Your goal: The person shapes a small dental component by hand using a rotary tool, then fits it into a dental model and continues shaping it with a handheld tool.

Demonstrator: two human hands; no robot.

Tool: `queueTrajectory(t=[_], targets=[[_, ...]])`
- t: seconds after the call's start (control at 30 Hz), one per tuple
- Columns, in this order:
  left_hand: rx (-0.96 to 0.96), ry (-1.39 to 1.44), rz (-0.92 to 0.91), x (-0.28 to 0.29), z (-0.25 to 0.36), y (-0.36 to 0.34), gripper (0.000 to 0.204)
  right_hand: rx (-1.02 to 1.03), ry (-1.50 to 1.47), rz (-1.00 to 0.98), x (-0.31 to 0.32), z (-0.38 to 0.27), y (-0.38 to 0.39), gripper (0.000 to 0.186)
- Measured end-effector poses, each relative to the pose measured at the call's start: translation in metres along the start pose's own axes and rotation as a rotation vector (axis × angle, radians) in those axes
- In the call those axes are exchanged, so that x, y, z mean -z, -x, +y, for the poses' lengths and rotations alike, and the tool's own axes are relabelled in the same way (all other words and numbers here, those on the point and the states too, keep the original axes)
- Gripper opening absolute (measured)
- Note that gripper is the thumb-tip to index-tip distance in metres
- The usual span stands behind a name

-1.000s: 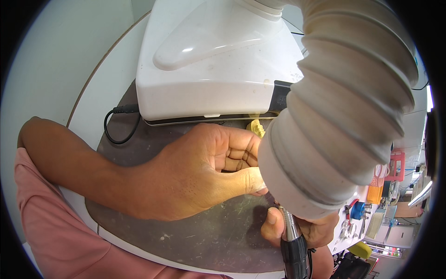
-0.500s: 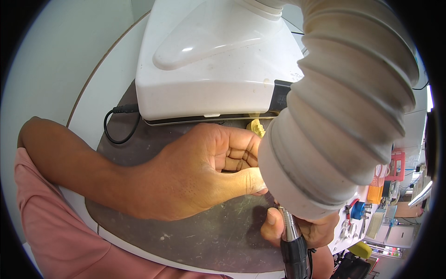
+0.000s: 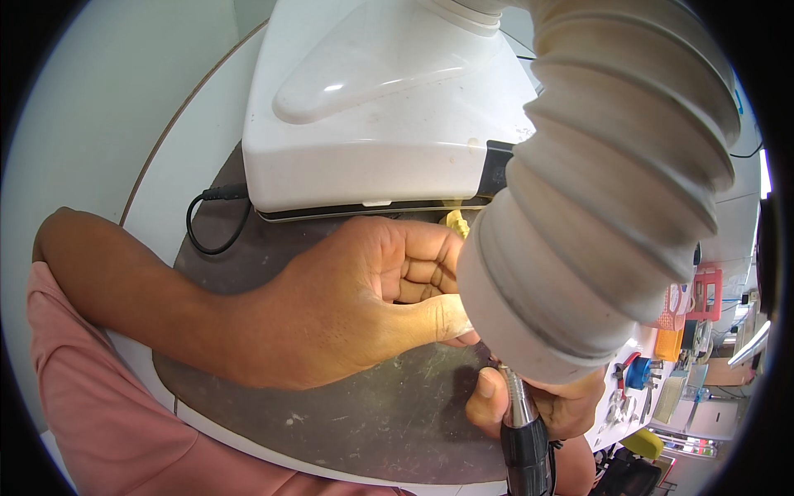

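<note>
ribbed grey flexible extraction hose (image 3: 604, 207): hangs across the right of the view, hiding the point where tool tip and workpiece meet; risk of misjudging contact with the sightline blocked.
white moulded plastic extractor housing (image 3: 372, 107): sits at the far edge of the mat, its dark intake slot just behind the hands; dust could miss the slot if the work drifts toward the near edge.
dark round scuffed work mat (image 3: 347, 413): lies under both hands, speckled with pale debris; grit there could let a braced hand slide.
left hand (image 3: 347, 310): curled into a narrow fist, thumb tip pressed forward toward the hose rim; whatever is pinched is hidden, so cannot tell what is held; thumb close to the tool tip, could be nicked by a slip.
right hand (image 3: 538, 401): wrapped around the handpiece, fingers closed tight.
slim silver-and-black rotary handpiece (image 3: 521, 422): points up between the hands, tip out of sight behind the hose; could skid or snag.
black cable (image 3: 211, 223): loops on the mat's left, well apart from the hands.
small yellow piece (image 3: 455, 221): lies just beside the slot, beyond the left hand's fingers; could be knocked or drawn in.
</note>
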State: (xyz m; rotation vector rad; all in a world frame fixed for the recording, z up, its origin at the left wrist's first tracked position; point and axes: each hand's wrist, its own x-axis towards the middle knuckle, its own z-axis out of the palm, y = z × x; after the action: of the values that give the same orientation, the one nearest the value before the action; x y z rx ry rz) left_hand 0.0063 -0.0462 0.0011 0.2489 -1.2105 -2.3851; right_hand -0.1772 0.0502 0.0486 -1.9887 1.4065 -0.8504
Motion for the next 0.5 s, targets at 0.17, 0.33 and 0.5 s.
queueTrajectory(t=[0.17, 0.33, 0.5], targets=[[0.0, 0.002, 0.002, 0.0017, -0.0002, 0.0014, 0.011, -0.109, -0.071, -0.071, 0.003, -0.0038, -0.0025, 0.022], [0.0, 0.004, 0.0, 0.0013, -0.0004, 0.001, 0.011, -0.029, 0.0, -0.05, 0.0015, -0.0036, -0.0031, 0.022], [0.0, 0.007, 0.002, 0.0015, -0.0018, 0.0014, 0.011, -0.101, -0.006, -0.083, 0.0033, -0.0026, -0.0007, 0.022]])
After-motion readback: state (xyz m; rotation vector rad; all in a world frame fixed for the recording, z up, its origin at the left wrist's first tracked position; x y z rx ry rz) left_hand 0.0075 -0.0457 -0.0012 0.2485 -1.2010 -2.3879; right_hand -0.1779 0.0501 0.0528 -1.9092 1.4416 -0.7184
